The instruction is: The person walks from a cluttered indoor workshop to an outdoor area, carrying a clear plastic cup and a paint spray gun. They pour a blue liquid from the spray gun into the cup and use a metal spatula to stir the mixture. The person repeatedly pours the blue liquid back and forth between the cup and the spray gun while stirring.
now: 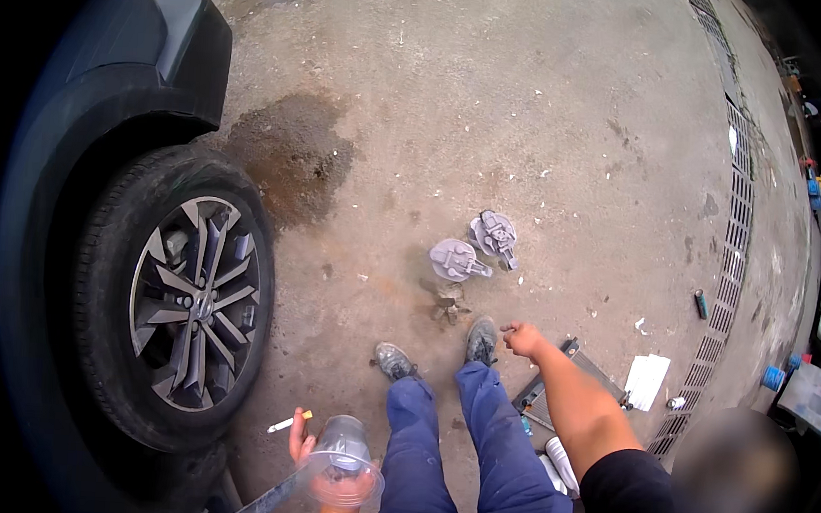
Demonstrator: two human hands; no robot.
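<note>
one clear plastic cup [346, 445] was in the l. hand [303, 446], just l. of the blue trousers [416, 468], wide rim twd the camera. that grip was curled round the cup, w/ a cig [283, 425] pinched betw. fingers, near the car wheel [203, 305]. r. hand was out of view, so can't tell its grip.

from lower r., a co-worker's hand [522, 339] in a dark sleeve [635, 501] reached out over the ground, index finger extended, near the person's r. shoe [482, 340]. approx. mid-view, two grey rounded parts [457, 259] lay close together on the concrete. a dark-framed panel [586, 375], partly behind the arm, lay nr a white sheet [646, 382] & the drain grate [738, 215].
</note>
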